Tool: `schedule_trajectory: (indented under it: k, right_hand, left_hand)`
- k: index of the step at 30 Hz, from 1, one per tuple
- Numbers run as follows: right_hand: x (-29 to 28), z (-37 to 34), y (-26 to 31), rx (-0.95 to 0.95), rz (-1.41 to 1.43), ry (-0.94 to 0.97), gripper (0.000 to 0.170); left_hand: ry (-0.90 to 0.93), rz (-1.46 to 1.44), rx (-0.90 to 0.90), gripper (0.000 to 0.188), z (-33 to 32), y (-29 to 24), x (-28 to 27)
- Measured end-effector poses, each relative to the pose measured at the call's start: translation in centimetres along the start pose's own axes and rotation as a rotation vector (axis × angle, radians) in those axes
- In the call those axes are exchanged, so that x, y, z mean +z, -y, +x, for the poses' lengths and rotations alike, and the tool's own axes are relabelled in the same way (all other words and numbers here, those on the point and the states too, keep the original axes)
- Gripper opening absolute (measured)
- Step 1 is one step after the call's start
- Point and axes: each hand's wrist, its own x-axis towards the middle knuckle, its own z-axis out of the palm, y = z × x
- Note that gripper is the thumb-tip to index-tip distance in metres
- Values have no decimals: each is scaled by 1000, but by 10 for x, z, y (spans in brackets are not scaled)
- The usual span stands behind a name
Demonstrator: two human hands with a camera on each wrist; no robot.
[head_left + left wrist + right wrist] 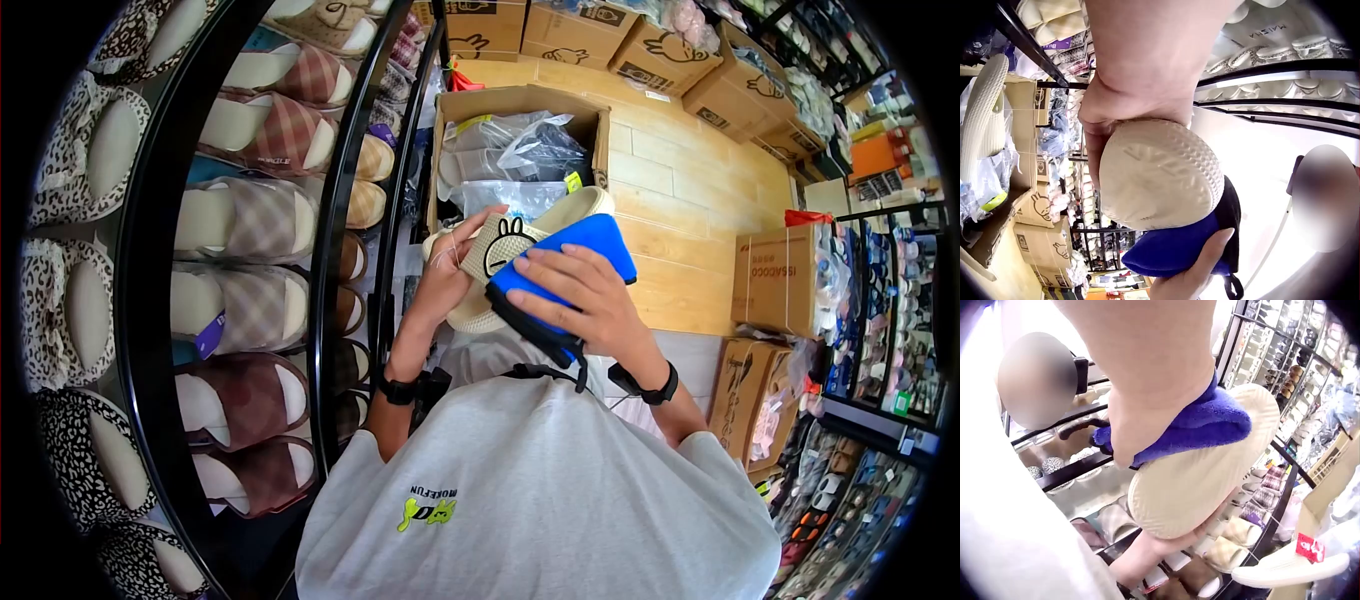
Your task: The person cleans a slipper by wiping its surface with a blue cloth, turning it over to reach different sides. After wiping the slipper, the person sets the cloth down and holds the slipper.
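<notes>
A cream slipper [492, 243] with a rabbit face on its strap is gripped at its side by the left hand [450, 268]. Its pale sole [1160, 175] faces the left wrist camera. The right hand [590, 300] holds a fuzzy blue cloth [610, 245] with a black edge and loop, fingers bent over it. In the right wrist view the cloth [1210, 422] lies against the slipper's sole [1191, 487], with the left hand [1160, 547] beneath. A second cream slipper [590, 205] is just beyond the hands; in the right wrist view it has a red tag [1310, 547].
An open cardboard box [603, 130] with plastic-wrapped items stands beyond the hands. Black shelves [335, 230] of slippers run along the left, including plaid slippers [255, 215]. More cartons [775, 275] and stocked racks are at the right, beside the wooden floor [680, 230].
</notes>
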Motion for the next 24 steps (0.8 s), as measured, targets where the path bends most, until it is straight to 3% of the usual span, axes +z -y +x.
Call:
schedule_trajectory:
  k: [5, 9, 13, 19, 22, 24]
  right_hand:
    - [4, 1, 9, 86, -36, -70, 56]
    - [10, -6, 13, -20, -68, -53, 55]
    - [3, 1, 1, 157, -33, -113, 62]
    - [3, -2, 11, 86, -85, -73, 61]
    - [-1, 4, 1, 150, -48, -135, 58]
    - [-5, 8, 1, 197, -77, -138, 58]
  left_hand:
    - [34, -9, -18, 61, -3, 2, 0]
    - [45, -1, 12, 59, -2, 9, -1]
    - [23, -37, 24, 68, -4, 9, 1]
    - [59, -85, 2, 74, -4, 14, -2]
    - [49, -96, -4, 82, -9, 12, 0]
    - [54, -96, -3, 76, -10, 14, -2]
